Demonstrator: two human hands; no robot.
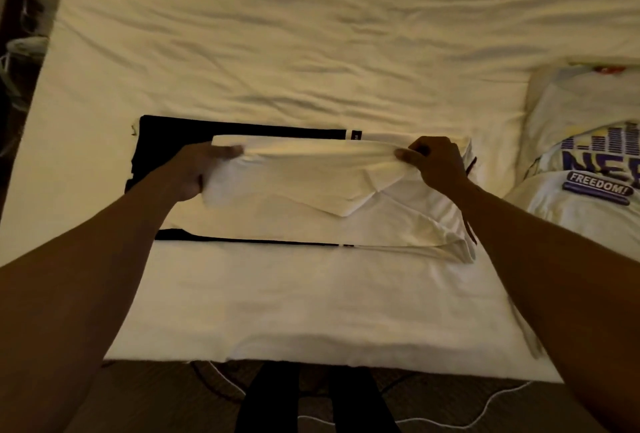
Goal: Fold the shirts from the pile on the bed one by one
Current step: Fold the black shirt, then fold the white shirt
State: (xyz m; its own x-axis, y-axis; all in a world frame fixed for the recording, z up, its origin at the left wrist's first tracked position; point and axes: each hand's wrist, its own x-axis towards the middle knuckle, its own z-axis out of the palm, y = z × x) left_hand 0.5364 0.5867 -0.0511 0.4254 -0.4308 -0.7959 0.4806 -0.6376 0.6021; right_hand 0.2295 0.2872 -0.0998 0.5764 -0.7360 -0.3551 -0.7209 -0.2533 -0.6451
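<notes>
Fabric of the white shirt (346, 197) is pulled into a taut ridge between your two hands, near the front edge of the bed and a little right of middle. Your left hand (202, 169) grips the left end of that ridge, its fingers (230, 151) curled round bunched cloth. The cloth blurs there, so how much you hold underneath is unclear. Your right hand (436, 164) pinches the right end between thumb and bent fingers, knuckles up, so the fingertips are hidden. Below the ridge a folded flap hangs to a point. The rest of the shirt lies flat on the bed, bunched at its right end.

A black cloth (180, 134) shows behind and left of the white shirt, with a thin black strip along the near side and a small label at its right end. Whether it is a separate garment underneath or part of the same shirt cannot be told.

At the right lies the pile of shirts (585, 169), with a strip of bare sheet between it and the white shirt. Its top one is white with purple print reading "FREEDOM!", and the frame cuts it off. The bed (311, 34) has a cream, wrinkled sheet. Dark shapes to its left are too dim to name. Below its front edge you see dark trouser legs (273, 398) and a white cord (485, 408) on the floor.
</notes>
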